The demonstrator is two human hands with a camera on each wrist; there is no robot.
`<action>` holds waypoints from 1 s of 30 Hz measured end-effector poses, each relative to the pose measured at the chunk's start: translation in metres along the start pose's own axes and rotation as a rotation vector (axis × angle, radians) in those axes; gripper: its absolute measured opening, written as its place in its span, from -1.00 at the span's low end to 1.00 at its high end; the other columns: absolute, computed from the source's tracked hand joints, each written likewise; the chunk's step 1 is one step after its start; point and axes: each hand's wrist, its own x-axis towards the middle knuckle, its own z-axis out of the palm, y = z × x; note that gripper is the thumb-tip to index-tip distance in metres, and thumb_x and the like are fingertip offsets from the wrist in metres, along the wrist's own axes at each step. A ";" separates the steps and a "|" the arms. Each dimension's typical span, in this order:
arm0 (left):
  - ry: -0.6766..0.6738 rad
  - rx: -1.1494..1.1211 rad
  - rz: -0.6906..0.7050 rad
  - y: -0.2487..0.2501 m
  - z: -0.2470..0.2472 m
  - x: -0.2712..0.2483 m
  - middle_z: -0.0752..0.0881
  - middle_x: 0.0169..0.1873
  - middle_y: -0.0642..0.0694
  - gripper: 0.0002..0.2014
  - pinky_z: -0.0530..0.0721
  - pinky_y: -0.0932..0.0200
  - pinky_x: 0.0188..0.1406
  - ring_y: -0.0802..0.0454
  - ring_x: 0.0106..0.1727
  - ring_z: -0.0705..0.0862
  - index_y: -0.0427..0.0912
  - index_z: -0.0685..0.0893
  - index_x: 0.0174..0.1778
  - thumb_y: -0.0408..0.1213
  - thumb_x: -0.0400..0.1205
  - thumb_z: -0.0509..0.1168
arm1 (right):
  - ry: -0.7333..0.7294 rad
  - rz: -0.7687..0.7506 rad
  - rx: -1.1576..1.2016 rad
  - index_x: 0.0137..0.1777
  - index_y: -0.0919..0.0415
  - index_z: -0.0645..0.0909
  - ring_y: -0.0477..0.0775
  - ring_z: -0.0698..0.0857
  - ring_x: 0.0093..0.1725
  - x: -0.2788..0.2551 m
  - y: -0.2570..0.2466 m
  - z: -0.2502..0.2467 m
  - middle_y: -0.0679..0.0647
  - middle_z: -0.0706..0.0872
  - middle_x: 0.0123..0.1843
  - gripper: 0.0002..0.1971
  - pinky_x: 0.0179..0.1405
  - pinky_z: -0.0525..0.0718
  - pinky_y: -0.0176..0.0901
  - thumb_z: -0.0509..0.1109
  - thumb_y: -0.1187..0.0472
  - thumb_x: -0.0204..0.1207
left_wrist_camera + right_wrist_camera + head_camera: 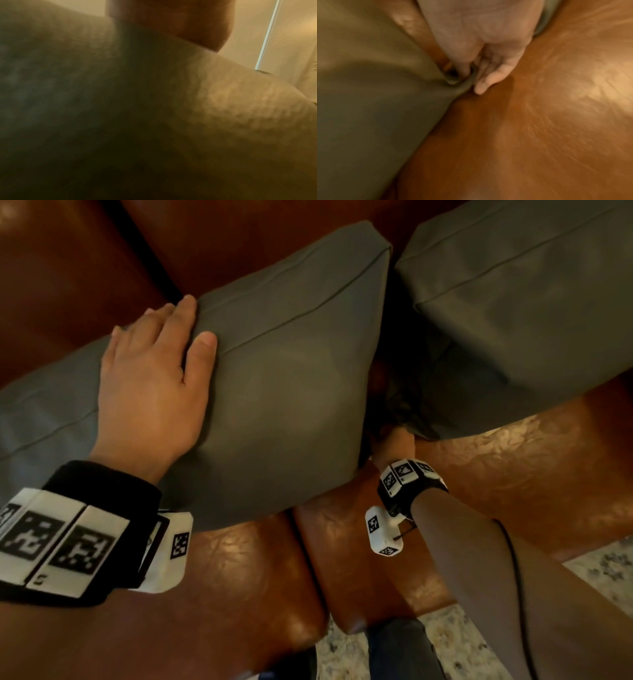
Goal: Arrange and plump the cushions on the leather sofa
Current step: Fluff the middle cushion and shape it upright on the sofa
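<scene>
A brown leather sofa (239, 570) fills most of the head view, its shiny seat cushions at the bottom and its darker backrest along the top. A patterned pale carpet (455, 642) shows at the lower right, in front of the seat edge.

2 grey-green cushions sit on the seat, leaning toward the backrest. The left cushion (281, 378) is the larger in view and lies across the middle of the picture, tilted, with a seam line running along its upper face. The right cushion (513, 302) sits just beside it at the upper right; a dark gap separates their near corners.

The left hand (154, 388) lies flat on the upper left part of the left cushion, fingers straight and close together, thumb spread to the side, pressing on the fabric without gripping it. The left wrist view is blurred and mostly filled by the cushion's fabric.

The right hand (397, 443) reaches into the gap between the 2 cushions, and only its back near the wrist shows from above. In the right wrist view the right hand (481, 44) pinches a corner fold of grey-green fabric, while other fingers (489, 78) extend loosely above the leather seat. Which cushion that corner belongs to cannot be told for certain

Both wrists wear black bands with white blocks printed with black square markers (78, 549)
</scene>
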 end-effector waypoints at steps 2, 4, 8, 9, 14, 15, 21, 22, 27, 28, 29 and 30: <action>0.009 0.008 0.005 0.002 0.002 -0.001 0.43 0.55 -0.23 -0.42 0.14 -0.28 0.62 -0.22 0.61 0.31 -0.09 0.30 0.64 0.09 0.75 -0.14 | 0.057 -0.019 -0.036 0.10 0.20 0.65 0.12 0.67 -0.10 -0.013 -0.003 -0.008 0.09 0.72 -0.02 -0.74 -0.20 0.50 -0.14 0.33 0.02 0.62; 0.024 0.008 0.003 0.005 0.005 -0.003 0.45 0.54 -0.24 -0.42 0.17 -0.31 0.60 -0.23 0.60 0.33 -0.10 0.33 0.63 0.09 0.75 -0.13 | 0.212 -0.148 -0.002 0.11 0.16 0.63 0.08 0.62 -0.15 -0.030 -0.006 -0.019 0.06 0.65 -0.07 -0.75 -0.19 0.53 -0.11 0.37 0.00 0.59; 0.057 0.020 0.013 0.008 0.010 -0.005 0.48 0.51 -0.27 -0.43 0.22 -0.34 0.57 -0.26 0.58 0.36 -0.14 0.36 0.62 0.07 0.76 -0.10 | 0.197 -0.449 0.564 0.35 0.20 0.58 0.17 0.62 0.29 -0.042 -0.033 -0.026 0.17 0.64 0.33 -0.60 0.32 0.56 0.04 0.21 0.00 0.62; 0.059 0.024 0.009 0.009 0.011 -0.005 0.47 0.52 -0.26 -0.44 0.20 -0.33 0.57 -0.26 0.58 0.36 -0.13 0.35 0.62 0.07 0.76 -0.10 | 0.059 -0.364 0.745 0.44 0.17 0.53 0.12 0.54 0.39 -0.041 -0.042 -0.022 0.11 0.59 0.41 -0.52 0.45 0.46 -0.01 0.15 -0.06 0.63; 0.046 0.036 -0.001 0.010 0.013 -0.002 0.44 0.54 -0.23 -0.44 0.15 -0.28 0.61 -0.21 0.61 0.31 -0.09 0.31 0.64 0.08 0.76 -0.12 | -0.266 0.130 1.039 0.60 -0.06 0.37 0.15 0.42 0.54 -0.030 -0.043 0.009 0.03 0.44 0.59 0.27 0.58 0.34 0.20 0.27 -0.68 -0.18; 0.041 0.033 -0.007 0.010 0.013 0.000 0.43 0.55 -0.22 -0.44 0.13 -0.26 0.62 -0.20 0.61 0.30 -0.08 0.30 0.65 0.08 0.76 -0.12 | -0.278 0.161 1.055 0.60 -0.08 0.36 0.14 0.43 0.53 -0.023 -0.035 0.016 0.01 0.42 0.60 0.30 0.58 0.34 0.20 0.28 -0.70 -0.22; 0.025 0.019 -0.026 0.008 0.011 0.004 0.42 0.56 -0.25 -0.43 0.09 -0.25 0.64 -0.21 0.62 0.29 -0.08 0.29 0.65 0.09 0.75 -0.13 | -0.217 -0.025 0.802 0.68 0.13 0.18 0.18 0.21 0.67 -0.047 -0.048 -0.012 0.15 0.23 0.70 -0.48 0.65 0.17 0.03 -0.02 -0.04 0.77; 0.021 0.023 -0.027 0.010 0.010 0.004 0.42 0.56 -0.26 -0.42 0.09 -0.26 0.64 -0.22 0.62 0.29 -0.09 0.29 0.65 0.08 0.75 -0.13 | -0.151 -0.087 0.848 0.66 0.16 0.23 0.15 0.27 0.65 -0.056 -0.051 -0.019 0.15 0.30 0.67 -0.47 0.64 0.20 -0.02 -0.02 -0.06 0.77; 0.004 0.082 -0.030 0.012 0.013 0.001 0.40 0.57 -0.26 -0.42 0.06 -0.27 0.64 -0.23 0.63 0.27 -0.10 0.27 0.66 0.08 0.76 -0.15 | 0.180 -0.477 1.065 0.67 0.14 0.22 -0.26 0.29 0.60 -0.108 -0.077 -0.017 -0.13 0.33 0.61 -0.33 0.57 0.22 -0.35 -0.08 -0.19 0.64; -0.002 0.086 -0.033 0.013 0.012 0.000 0.40 0.57 -0.26 -0.41 0.07 -0.28 0.64 -0.23 0.63 0.27 -0.10 0.27 0.66 0.09 0.75 -0.15 | 0.198 -0.498 1.019 0.69 0.13 0.17 -0.36 0.25 0.58 -0.110 -0.073 -0.008 -0.17 0.29 0.61 -0.35 0.53 0.20 -0.45 -0.10 -0.16 0.66; -0.007 0.089 -0.036 0.015 0.012 0.000 0.40 0.57 -0.26 -0.41 0.07 -0.29 0.63 -0.24 0.63 0.27 -0.11 0.27 0.66 0.09 0.75 -0.15 | 0.206 -0.478 0.966 0.70 0.10 0.14 -0.42 0.22 0.56 -0.107 -0.063 0.002 -0.19 0.27 0.62 -0.34 0.51 0.18 -0.49 -0.12 -0.18 0.66; -0.012 0.093 -0.037 0.017 0.012 0.000 0.40 0.57 -0.26 -0.40 0.07 -0.29 0.63 -0.24 0.63 0.27 -0.10 0.27 0.66 0.10 0.74 -0.15 | 0.188 -0.432 0.907 0.71 0.07 0.13 -0.40 0.20 0.58 -0.103 -0.050 0.012 -0.18 0.25 0.64 -0.31 0.54 0.17 -0.43 -0.14 -0.23 0.64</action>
